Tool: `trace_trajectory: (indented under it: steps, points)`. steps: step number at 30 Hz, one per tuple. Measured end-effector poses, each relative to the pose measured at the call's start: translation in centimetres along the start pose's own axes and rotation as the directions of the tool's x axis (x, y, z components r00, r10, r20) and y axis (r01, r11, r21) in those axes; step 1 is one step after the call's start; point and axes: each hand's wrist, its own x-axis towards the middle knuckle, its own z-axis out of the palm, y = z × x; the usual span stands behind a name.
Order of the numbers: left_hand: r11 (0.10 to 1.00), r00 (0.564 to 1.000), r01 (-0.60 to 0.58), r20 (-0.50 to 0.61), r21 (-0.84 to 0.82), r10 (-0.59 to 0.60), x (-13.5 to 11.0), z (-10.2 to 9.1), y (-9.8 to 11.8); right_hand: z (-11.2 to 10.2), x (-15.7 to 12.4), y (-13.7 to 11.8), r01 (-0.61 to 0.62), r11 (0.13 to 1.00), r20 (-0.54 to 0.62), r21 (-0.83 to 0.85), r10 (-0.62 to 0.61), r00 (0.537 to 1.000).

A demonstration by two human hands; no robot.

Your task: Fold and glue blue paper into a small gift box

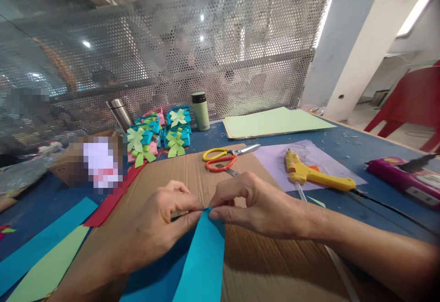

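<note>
Nearest to me, a long bright blue paper strip (205,260) is stretching over a brown corrugated cardboard sheet (278,265). At its far end, the left hand (160,219) and the right hand (256,205) are pinching it, fingers pressed against thumbs, almost meeting, probably for keeping the end tight. Beyond, a yellow plastic glue gun (303,173) is resting on lilac paper (271,157), perhaps for easy reach, and orange-and-yellow-handled metal scissors (246,149) are lying on the cardboard. Farther, light green paper bows (176,142) are sitting on the blue desk (213,140).
</note>
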Motion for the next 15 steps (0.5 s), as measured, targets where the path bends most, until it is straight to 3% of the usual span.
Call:
trace_trajectory:
  steps: [8, 15]
  points:
    - [0.999, 1.0, -0.001, 0.028, -0.037, 0.002, -0.19, 0.13, 0.04, 0.12, -0.05, -0.17, 0.02, 0.999, -0.008, -0.045, -0.02, 1.0]
    - [0.999, 1.0, 0.019, 0.007, -0.03, -0.019, -0.05, -0.2, -0.16, 0.06, 0.07, 0.04, -0.002, 0.999, 0.011, 0.043, 0.001, 1.0]
